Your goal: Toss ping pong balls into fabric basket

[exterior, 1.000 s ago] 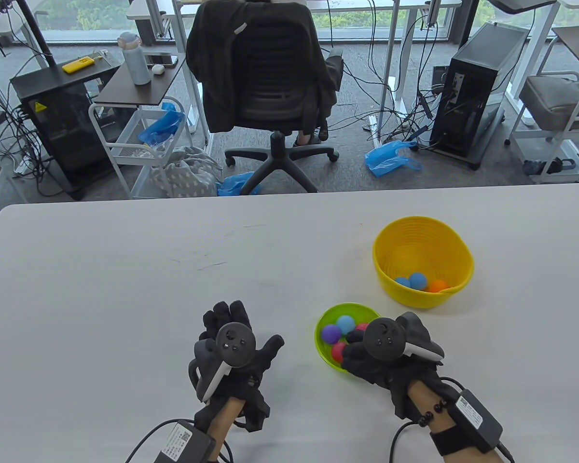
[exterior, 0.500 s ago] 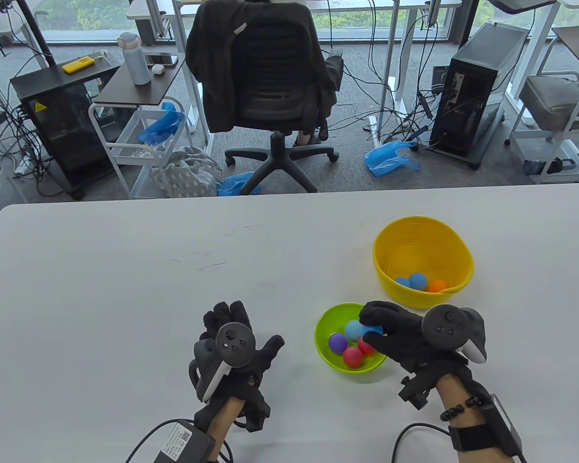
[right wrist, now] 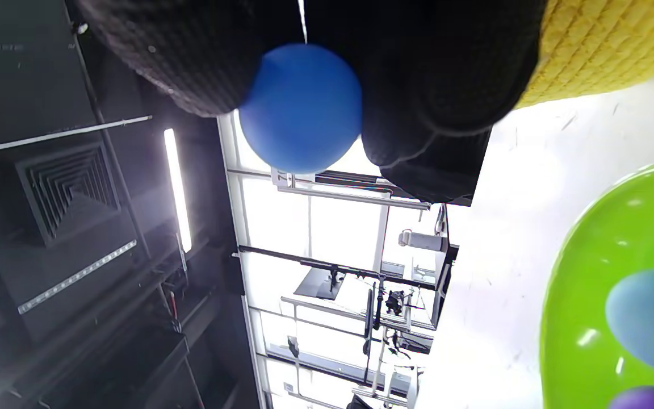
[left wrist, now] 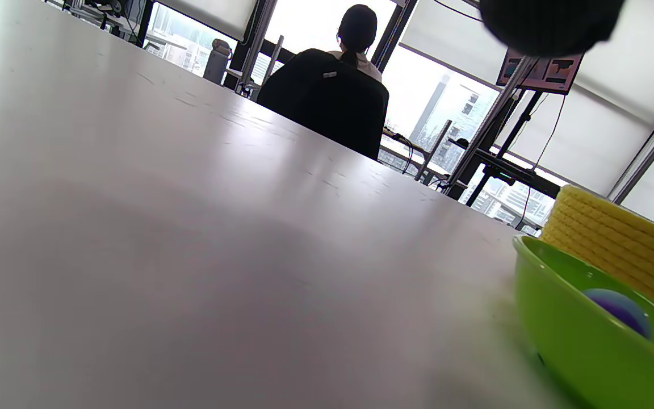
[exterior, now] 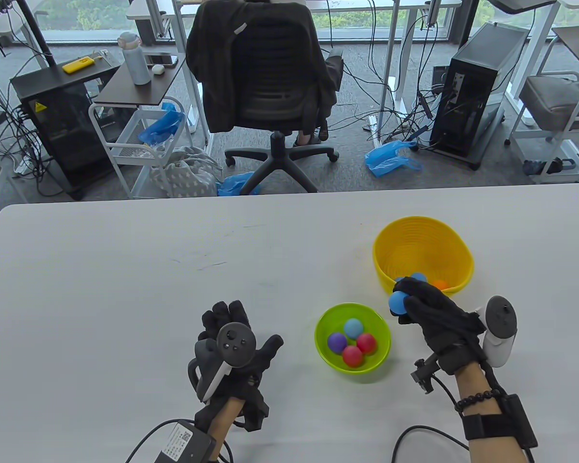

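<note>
Above table [exterior: 125, 270], right hand's [exterior: 436, 313] fingertips pinch blue ball [exterior: 397, 301]

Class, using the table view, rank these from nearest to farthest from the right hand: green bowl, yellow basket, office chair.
1. Yellow basket: just beyond the right hand.
2. Green bowl: to its left, slightly farther.
3. Office chair: past the table's far edge.

In the table view the right hand [exterior: 439, 316] covers the near rim of the yellow basket [exterior: 422, 241] and part of the balls inside it. The left wrist view cuts off the green bowl [left wrist: 565, 318] at the right edge, and its purple ball [left wrist: 616, 309] is blurred. The right wrist view shows only part of the bowl.
</note>
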Available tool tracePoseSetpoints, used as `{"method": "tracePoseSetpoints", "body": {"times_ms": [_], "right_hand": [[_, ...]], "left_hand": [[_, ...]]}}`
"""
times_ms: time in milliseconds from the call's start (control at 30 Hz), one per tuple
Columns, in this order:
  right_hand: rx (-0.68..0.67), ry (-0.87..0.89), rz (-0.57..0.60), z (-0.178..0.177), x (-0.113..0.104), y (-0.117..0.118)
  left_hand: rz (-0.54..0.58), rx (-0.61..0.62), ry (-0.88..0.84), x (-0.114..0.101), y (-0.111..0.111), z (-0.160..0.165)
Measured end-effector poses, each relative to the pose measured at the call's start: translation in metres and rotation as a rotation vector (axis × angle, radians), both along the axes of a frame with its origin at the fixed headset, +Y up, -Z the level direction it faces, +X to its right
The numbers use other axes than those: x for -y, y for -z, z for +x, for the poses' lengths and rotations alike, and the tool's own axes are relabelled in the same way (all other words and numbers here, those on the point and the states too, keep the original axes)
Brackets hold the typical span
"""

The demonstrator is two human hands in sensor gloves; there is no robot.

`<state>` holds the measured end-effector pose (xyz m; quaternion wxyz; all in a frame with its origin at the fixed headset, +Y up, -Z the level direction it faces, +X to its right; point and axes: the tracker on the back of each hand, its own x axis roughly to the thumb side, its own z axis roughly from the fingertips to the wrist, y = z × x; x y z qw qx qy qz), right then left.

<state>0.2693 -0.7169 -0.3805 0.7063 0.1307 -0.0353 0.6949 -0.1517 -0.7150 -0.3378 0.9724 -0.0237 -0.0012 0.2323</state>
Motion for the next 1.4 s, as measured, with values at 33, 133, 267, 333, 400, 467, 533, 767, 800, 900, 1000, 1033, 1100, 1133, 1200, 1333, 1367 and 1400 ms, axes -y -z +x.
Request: {"method": "tracePoseSetpoints", "body": {"times_ms": [33, 133, 267, 333, 400, 467, 533, 767, 800, 900, 1000, 1033, 1100, 1133, 1200, 1333, 1367, 1400], "right_hand": [[0.01, 0.033, -0.018, 0.003, 0.003, 0.001], [0.032, 0.106, -0.056, 0.012, 0.009, 0.005], [0.056, 0.18, -0.115, 0.02, 0.014, 0.009], [0.075, 0.21, -0.139, 0.024, 0.014, 0.011], [0.094, 0.254, -0.145, 0.028, 0.014, 0.013], [0.111, 0.29, -0.15, 0.031, 0.014, 0.013], [0.121, 0.304, -0.156, 0.033, 0.014, 0.013], [0.073, 0.38, -0.125, 0.039, 0.011, 0.012], [0.077, 0.378, -0.123, 0.04, 0.011, 0.012], [0.098, 0.36, -0.109, 0.041, 0.009, 0.01], [0.119, 0.338, -0.092, 0.04, 0.006, 0.006], [0.124, 0.329, -0.084, 0.04, 0.005, 0.006], [0.134, 0.31, -0.064, 0.04, 0.002, 0.004], [0.141, 0.299, -0.058, 0.04, 0.001, 0.003], [0.152, 0.275, -0.038, 0.039, -0.001, 0.0], [0.199, 0.198, 0.003, 0.036, -0.008, -0.006], [0.207, 0.18, 0.01, 0.035, -0.009, -0.007], [0.218, 0.146, 0.024, 0.033, -0.012, -0.009]], "left_hand": [[-0.001, 0.0, 0.003, 0.0, 0.0, 0.0], [0.004, -0.003, 0.005, -0.001, 0.0, 0.0], [0.005, -0.006, 0.009, -0.001, 0.0, 0.0], [0.006, -0.009, 0.008, -0.001, 0.0, -0.001], [0.008, -0.013, 0.007, -0.001, 0.0, -0.002], [0.006, -0.015, 0.004, -0.001, 0.0, -0.002], [0.005, -0.016, 0.003, -0.001, 0.0, -0.002], [-0.006, -0.016, -0.008, -0.001, 0.0, -0.003], [-0.007, -0.017, -0.009, -0.001, 0.0, -0.003], [-0.011, -0.015, -0.02, 0.0, 0.0, -0.003], [-0.012, -0.011, -0.026, 0.0, 0.0, -0.002], [-0.012, -0.01, -0.027, 0.0, 0.0, -0.002], [-0.012, -0.006, -0.026, 0.0, 0.0, -0.001], [-0.012, -0.005, -0.023, 0.0, 0.0, -0.001], [-0.012, -0.001, -0.022, 0.0, 0.0, 0.0], [-0.013, 0.006, -0.022, 0.001, 0.0, 0.001], [-0.012, 0.007, -0.022, 0.001, 0.0, 0.001], [-0.01, 0.009, -0.024, 0.0, -0.001, 0.002]]}}
